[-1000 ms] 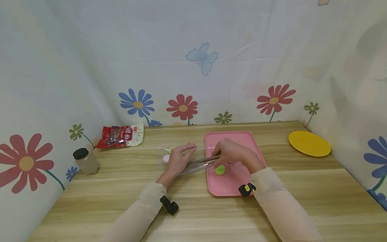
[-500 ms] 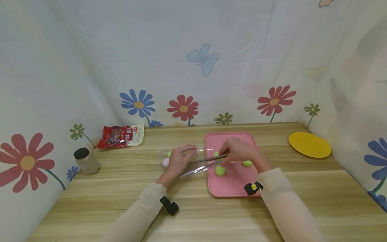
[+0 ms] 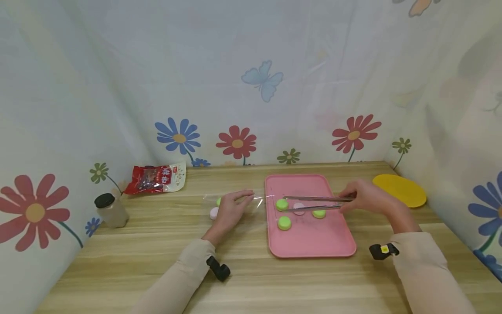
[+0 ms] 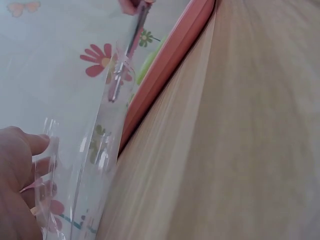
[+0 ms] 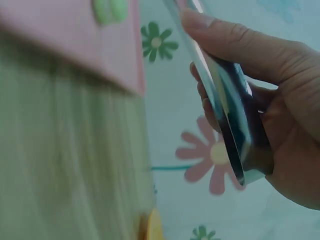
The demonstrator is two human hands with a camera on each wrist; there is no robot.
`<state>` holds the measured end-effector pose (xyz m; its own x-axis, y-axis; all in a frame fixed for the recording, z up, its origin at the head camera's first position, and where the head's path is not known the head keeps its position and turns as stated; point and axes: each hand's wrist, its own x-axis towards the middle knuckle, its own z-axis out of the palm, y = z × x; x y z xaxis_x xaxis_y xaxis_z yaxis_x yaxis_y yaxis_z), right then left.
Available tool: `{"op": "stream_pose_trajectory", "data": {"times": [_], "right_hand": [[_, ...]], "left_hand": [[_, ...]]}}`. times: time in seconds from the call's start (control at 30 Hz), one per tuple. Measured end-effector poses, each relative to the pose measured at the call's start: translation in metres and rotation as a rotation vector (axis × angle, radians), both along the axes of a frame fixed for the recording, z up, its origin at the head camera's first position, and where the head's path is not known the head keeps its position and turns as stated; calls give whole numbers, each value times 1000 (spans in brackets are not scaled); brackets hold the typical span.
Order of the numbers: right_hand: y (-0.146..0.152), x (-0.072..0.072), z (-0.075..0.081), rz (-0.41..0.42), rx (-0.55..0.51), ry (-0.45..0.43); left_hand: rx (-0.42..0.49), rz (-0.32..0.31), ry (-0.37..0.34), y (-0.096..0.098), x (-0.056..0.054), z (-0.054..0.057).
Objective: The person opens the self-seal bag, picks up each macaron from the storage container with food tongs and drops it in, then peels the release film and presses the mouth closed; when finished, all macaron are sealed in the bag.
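My left hand (image 3: pixel 231 211) holds the edge of a clear plastic bag (image 4: pixel 97 135), thumb and fingers apart with its rim between them. Left of this hand, a pale pink macaron (image 3: pixel 214 213) and a green macaron (image 3: pixel 218 202) show, apparently inside the bag and partly hidden. The right hand (image 3: pixel 368 198) grips metal tongs (image 3: pixel 313 199) near their bent end. Their tips point left over a pink tray (image 3: pixel 310 249), one on each side of a green macaron (image 3: pixel 281 205); contact is unclear. More macarons lie there: two green (image 3: pixel 284 223) and one pale pink (image 3: pixel 299 209).
A yellow plate (image 3: pixel 400 191) lies at the back right, beyond the right hand. At the back left are a red snack packet (image 3: pixel 154 179) and a jar with a black lid (image 3: pixel 111 211). A floral cloth hangs behind the wooden table (image 3: pixel 251 279).
My right hand has moved right with the tongs, drawing them out of the bag's mouth and over the tray, where more macarons now show. The left hand has stayed on the bag.
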<state>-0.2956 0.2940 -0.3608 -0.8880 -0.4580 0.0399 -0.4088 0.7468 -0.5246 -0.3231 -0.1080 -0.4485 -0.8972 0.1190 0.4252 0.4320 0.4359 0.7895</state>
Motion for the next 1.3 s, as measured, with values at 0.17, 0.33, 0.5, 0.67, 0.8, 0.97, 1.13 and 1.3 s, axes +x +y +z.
{"op": "stream_pose_trajectory", "data": {"times": [0.17, 0.33, 0.5, 0.67, 0.8, 0.97, 1.13, 1.3], "right_hand": [[31, 0, -12, -54, 42, 55], [51, 1, -10, -85, 53, 29], [67, 6, -4, -73, 96, 4], [76, 8, -2, -71, 110, -22], [78, 8, -3, -89, 115, -33], [83, 8, -7, -123, 127, -40], [87, 9, -11, -135, 116, -29], [90, 9, -15, -128, 108, -16]], "left_hand": [[12, -3, -5, -2, 0, 0], [45, 4, 5, -5, 3, 2], [22, -7, 55, -6, 2, 4], [-61, -5, 123, -6, 0, 4], [-77, -1, 139, -5, 1, 5], [-78, -11, 148, -5, 1, 4], [-76, -20, 139, -5, 0, 4], [-58, -30, 133, -4, 0, 4]]}}
